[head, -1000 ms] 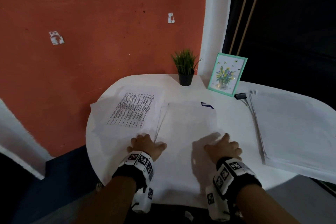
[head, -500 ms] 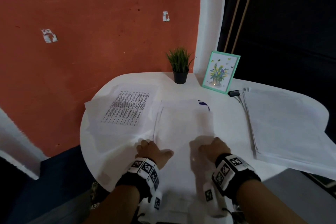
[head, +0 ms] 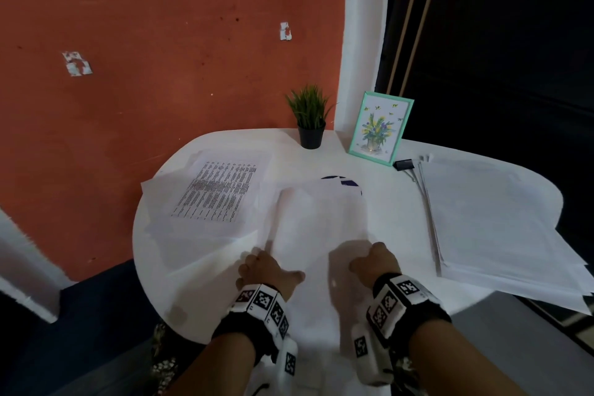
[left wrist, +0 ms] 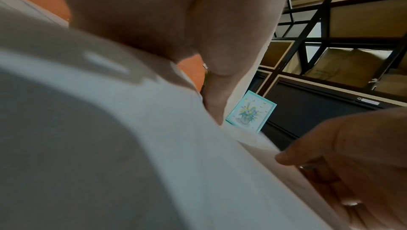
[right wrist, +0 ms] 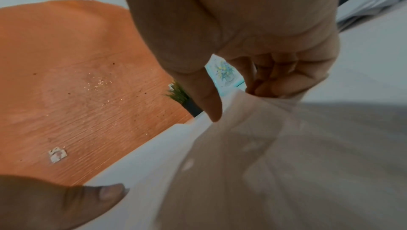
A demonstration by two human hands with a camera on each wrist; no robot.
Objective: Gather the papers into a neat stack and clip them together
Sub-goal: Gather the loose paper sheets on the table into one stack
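A loose pile of white papers [head: 318, 219] lies in the middle of the round white table [head: 395, 202], its near edge raised. My left hand [head: 266, 268] grips that edge on the left and my right hand [head: 373, 259] grips it on the right. In the right wrist view the right hand's [right wrist: 242, 94] thumb and curled fingers pinch the sheets [right wrist: 286, 155]. The left wrist view shows the left hand [left wrist: 198, 24] against the paper [left wrist: 110, 129]. A printed sheet [head: 218, 193] lies on more papers at the left. A black binder clip [head: 404, 164] sits beside a thick paper stack [head: 498, 228] at the right.
A small potted plant [head: 310, 119] and a teal-framed flower picture [head: 379, 127] stand at the back of the table. An orange wall [head: 160, 58] lies behind and to the left. The right stack overhangs the table's right edge. Dark shelving [left wrist: 330, 42] stands beyond.
Both hands have drawn back toward me along the middle pile and curled onto its near edge, which now rises off the table. The view has shifted slightly.
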